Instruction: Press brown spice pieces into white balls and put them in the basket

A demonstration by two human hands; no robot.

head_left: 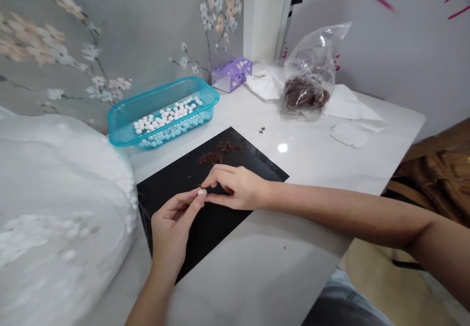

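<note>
Between the thumb and fingertips of my left hand is a small white ball, held over a black mat. My right hand meets it from the right, its fingers curled in a pinch. A tiny dark brown piece shows at the top of the ball by my right fingertip; its exact shape is too small to tell. Just beyond my right hand, little brown pieces lie in loose piles on the mat. A few stray ones sit apart from the piles.
A blue plastic basket with many white balls stands against the wall. Left of the mat bulges a large white bag. At the back are a purple tissue box, a clear bag of brown pieces and white paper.
</note>
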